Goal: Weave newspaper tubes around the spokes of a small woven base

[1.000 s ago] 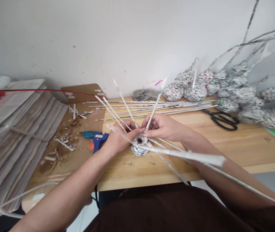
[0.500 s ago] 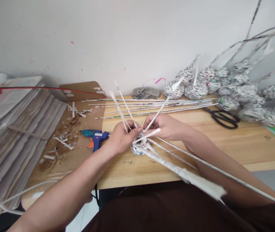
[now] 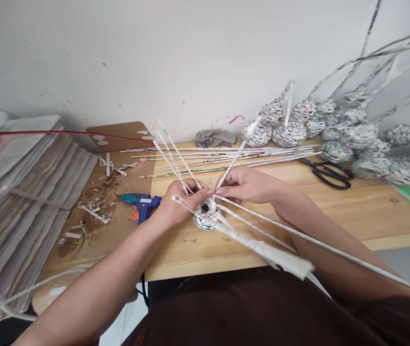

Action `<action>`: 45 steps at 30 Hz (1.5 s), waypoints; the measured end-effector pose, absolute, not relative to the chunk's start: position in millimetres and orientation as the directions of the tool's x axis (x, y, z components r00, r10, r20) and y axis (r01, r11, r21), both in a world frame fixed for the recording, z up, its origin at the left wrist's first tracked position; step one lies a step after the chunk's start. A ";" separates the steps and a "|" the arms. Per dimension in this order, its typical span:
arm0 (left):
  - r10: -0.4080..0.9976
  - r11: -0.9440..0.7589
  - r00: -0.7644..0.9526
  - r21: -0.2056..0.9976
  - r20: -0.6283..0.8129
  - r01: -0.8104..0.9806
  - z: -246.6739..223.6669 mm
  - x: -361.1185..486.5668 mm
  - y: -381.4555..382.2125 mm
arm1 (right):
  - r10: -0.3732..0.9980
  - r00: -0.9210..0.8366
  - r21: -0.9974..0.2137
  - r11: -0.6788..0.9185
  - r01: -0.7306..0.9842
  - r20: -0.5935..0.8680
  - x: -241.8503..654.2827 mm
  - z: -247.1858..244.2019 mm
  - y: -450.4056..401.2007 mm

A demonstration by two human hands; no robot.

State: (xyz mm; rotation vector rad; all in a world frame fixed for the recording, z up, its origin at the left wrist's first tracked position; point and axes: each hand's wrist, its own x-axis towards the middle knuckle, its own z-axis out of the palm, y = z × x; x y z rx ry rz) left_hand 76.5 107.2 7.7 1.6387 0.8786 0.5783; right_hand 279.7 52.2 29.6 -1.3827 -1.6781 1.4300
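Note:
A small round weave of rolled paper (image 3: 205,222) sits low between my hands, a dark hole in its top. Long white paper sticks (image 3: 262,225) stick out of it on all sides. My left hand (image 3: 181,202) is closed on the far left rim of the weave, thumb pressed toward the middle, with several upright sticks behind its fingers. My right hand (image 3: 239,185) pinches a paper stick (image 3: 232,166) at its base, close to the left thumb. One thick stick with a flattened end reaches toward my body.
A blue glue gun (image 3: 145,206) lies left of my hands, near paper scraps (image 3: 94,212). Behind are loose paper sticks (image 3: 226,156) and a grey cloth (image 3: 215,138). Black scissors (image 3: 329,174) and several woven paper balls (image 3: 361,137) are at right. Stacked newspapers (image 3: 28,206) stand at left.
A short stick end that crossed the top of the weave toward the right now points left over my left hand, baring the hole. My right fingers have come in against the left thumb.

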 end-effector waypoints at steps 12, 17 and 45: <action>0.759 -0.133 0.645 0.950 -0.087 0.283 13.3 74.2 107.5 | 0.983 -0.176 -0.949 0.009 0.314 -0.049 270.9 24.6 50.8; 0.762 -0.180 0.643 0.932 -0.071 0.316 14.8 72.8 106.3 | 0.989 -0.132 -0.942 0.110 0.316 0.071 259.2 21.4 47.8; 0.896 -0.258 0.417 0.942 0.151 0.214 23.6 67.9 124.4 | 0.934 -0.313 -0.916 -0.270 -0.297 -0.173 281.5 18.4 59.6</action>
